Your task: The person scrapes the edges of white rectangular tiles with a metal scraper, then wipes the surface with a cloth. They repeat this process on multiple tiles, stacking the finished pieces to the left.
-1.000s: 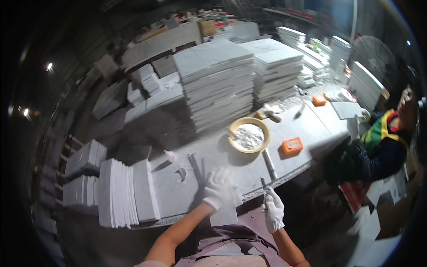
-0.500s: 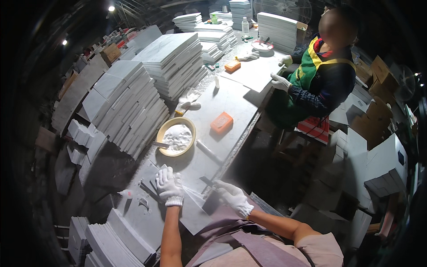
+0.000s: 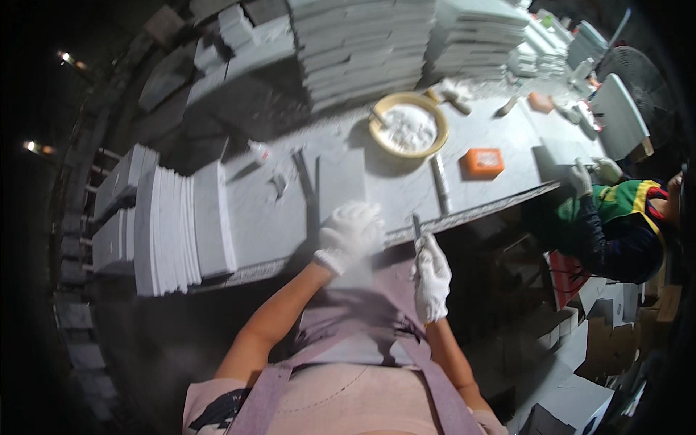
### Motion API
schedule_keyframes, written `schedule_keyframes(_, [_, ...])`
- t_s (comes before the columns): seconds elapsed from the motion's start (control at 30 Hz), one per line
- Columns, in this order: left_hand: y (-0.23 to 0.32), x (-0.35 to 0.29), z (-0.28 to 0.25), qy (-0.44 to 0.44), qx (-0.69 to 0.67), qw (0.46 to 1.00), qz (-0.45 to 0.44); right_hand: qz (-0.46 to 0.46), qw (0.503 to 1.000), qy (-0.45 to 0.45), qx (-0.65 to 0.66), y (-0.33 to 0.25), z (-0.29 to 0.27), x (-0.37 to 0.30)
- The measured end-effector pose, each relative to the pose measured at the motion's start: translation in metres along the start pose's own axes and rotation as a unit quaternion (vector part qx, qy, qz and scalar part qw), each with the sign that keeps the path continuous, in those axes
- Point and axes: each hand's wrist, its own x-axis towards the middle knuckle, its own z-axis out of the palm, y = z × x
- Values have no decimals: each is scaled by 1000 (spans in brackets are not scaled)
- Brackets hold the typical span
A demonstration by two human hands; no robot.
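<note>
My left hand (image 3: 351, 235), in a white knit glove, rests on a narrow grey slab (image 3: 342, 174) that sticks out over the table's front edge. Its fingers are blurred by motion. In my gloved right hand (image 3: 433, 281) is a thin flat metal blade (image 3: 416, 226), held upright just in front of the table edge. Dark strips (image 3: 304, 177) lie along the slab's left side. Beyond the hands stands a yellow bowl (image 3: 444, 130) of white powder (image 3: 409, 129), with a tool leaning in it.
Beside the bowl are a white tube (image 3: 441, 185) and an orange block (image 3: 482, 163). Stacked slabs stand at the left (image 3: 167, 232) and tower behind the bowl (image 3: 366, 51). A co-worker in a green apron (image 3: 616, 199) sits at the table's right end.
The view has swung round, so the table now runs across it. My left hand and the slab under it have shifted; my right hand still grips the blade, now pointing up.
</note>
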Motion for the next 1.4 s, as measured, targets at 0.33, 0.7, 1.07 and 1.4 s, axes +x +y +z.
schedule_keyframes(0.33, [73, -54, -23, -136, -515, 814, -231, -30, 996, -41, -71, 0, 30, -3])
schedule_keyframes(0.7, [57, -29, -35, -136, -457, 796, -372, 106, 982, -120, -96, -13, 51, -1])
schedule_keyframes(1.07, [14, -11, -42, -16, -556, 696, -454, -40, 955, -121, -266, -55, 52, 94])
schedule_keyframes(1.4, [8, -7, -45, -63, -547, 694, -464, -402, 591, -102, -692, -78, 166, 266])
